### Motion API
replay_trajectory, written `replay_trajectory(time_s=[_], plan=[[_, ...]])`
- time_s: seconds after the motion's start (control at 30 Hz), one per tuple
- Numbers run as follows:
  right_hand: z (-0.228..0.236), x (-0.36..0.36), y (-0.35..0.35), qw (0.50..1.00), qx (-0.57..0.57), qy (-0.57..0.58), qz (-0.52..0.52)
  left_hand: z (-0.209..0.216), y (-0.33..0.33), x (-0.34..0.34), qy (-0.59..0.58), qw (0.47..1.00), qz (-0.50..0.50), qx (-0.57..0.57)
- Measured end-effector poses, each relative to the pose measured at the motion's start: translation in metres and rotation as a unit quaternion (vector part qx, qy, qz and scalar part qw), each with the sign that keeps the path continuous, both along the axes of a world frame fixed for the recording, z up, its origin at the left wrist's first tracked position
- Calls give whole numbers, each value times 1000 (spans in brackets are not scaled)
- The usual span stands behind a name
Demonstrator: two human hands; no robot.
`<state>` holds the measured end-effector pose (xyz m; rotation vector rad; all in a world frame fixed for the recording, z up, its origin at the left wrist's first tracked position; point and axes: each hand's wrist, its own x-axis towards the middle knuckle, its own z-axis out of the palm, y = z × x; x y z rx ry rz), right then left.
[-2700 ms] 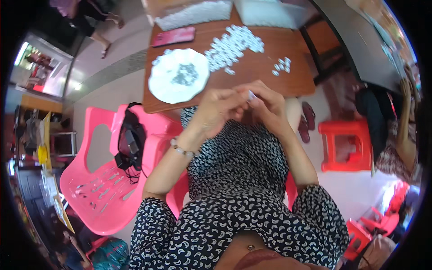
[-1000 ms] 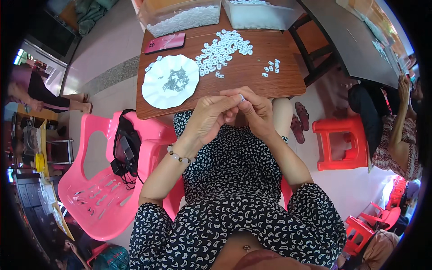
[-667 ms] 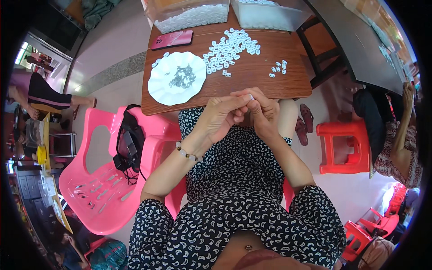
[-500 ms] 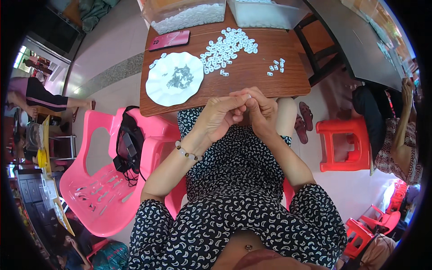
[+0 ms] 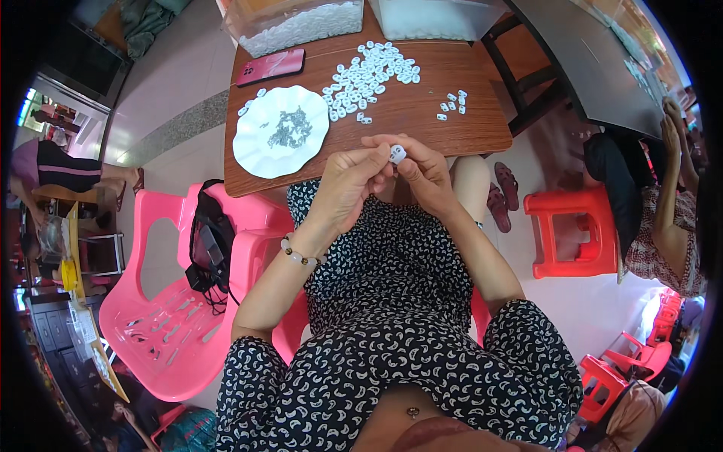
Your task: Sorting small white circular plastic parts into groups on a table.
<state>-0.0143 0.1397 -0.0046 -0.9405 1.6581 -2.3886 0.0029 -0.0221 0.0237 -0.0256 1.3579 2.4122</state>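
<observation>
In front of my lap, at the near table edge, my two hands meet around a small white oval plastic piece [image 5: 398, 154] with dark slots in its face. My left hand [image 5: 352, 181] pinches it with thumb and fingertips. My right hand [image 5: 431, 177] closes on its other side, thumb beneath it and a finger above. Just beyond lies a loose heap of similar white pieces [image 5: 369, 77], with several more set apart [image 5: 452, 105] to the right. A white scalloped plate [image 5: 252, 154] to the left bears a pile of tiny grey metal-looking parts [image 5: 290, 128].
A pink phone [image 5: 271, 67] lies behind the plate on the wooden table [image 5: 467, 139]. Two clear bins [image 5: 301, 30] of white pieces stand at the back. A pink chair [image 5: 166, 331] with a black bag [image 5: 212, 241] is at left, a red stool [image 5: 572, 230] at right. Other people sit nearby.
My hands have parted slightly and turned, so the white piece now shows between my fingertips. The whole view has shifted a little to the left.
</observation>
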Motion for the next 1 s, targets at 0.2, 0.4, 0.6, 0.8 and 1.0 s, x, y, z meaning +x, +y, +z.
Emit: replay_trajectory(time_s=[0.2,0.4,0.6,0.8,1.0], plan=[[-2,2,2,996,-20,-54,62,-2,1,3,5,1000,10,-19],[-10,-4,2,1000,16,-10,17,-4,4,4,-4,999,24,-22],[-12,-7,3,1000,8,-7,18,-2,5,4,-9,1000,25,-16],[-11,-7,6,999,4,-20,36,-6,7,2,-34,999,30,-11],[-18,-8,5,997,35,-68,-23,-23,3,-9,-3,998,35,-55]])
